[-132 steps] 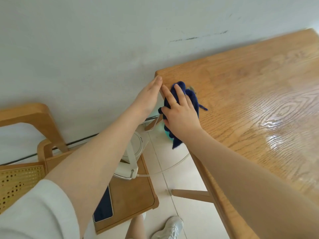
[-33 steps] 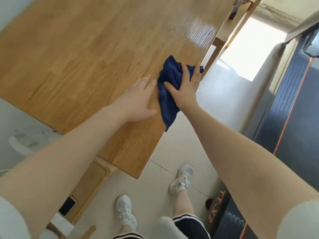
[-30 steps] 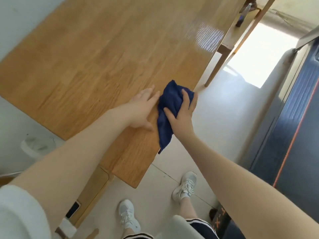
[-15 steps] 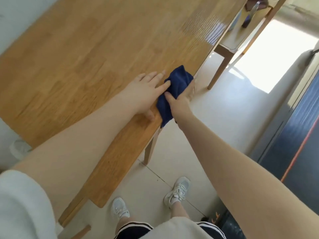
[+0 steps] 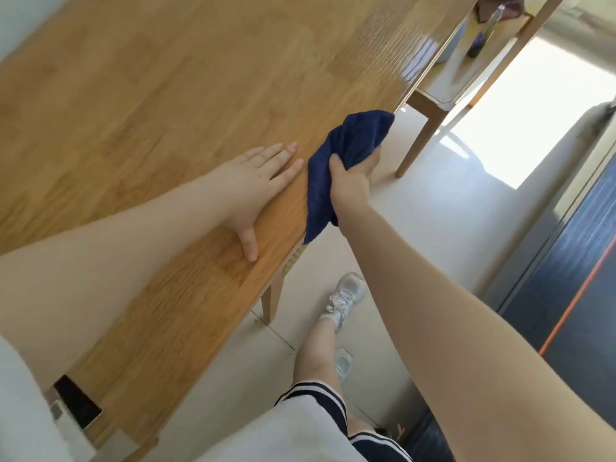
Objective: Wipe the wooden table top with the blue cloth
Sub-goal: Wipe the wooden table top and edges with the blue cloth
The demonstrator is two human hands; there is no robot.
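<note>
The wooden table top (image 5: 160, 105) fills the upper left of the head view, its long edge running diagonally. My right hand (image 5: 350, 181) grips the bunched blue cloth (image 5: 346, 151) right at that edge, with the cloth draped over the edge and a tail hanging down past it. My left hand (image 5: 256, 185) lies flat on the wood just left of the cloth, fingers spread, holding nothing.
A pale side table (image 5: 446, 85) with a dark bottle (image 5: 480, 38) stands beyond the far end. A table leg (image 5: 273, 295) and my white shoes (image 5: 343, 298) are on the tiled floor below. A dark treadmill (image 5: 566, 288) lies at the right. A phone (image 5: 76, 401) sits at lower left.
My right hand has slid the cloth further along the table edge, away from the near corner. My left hand has moved along with it, and the cloth's tail now hangs lower.
</note>
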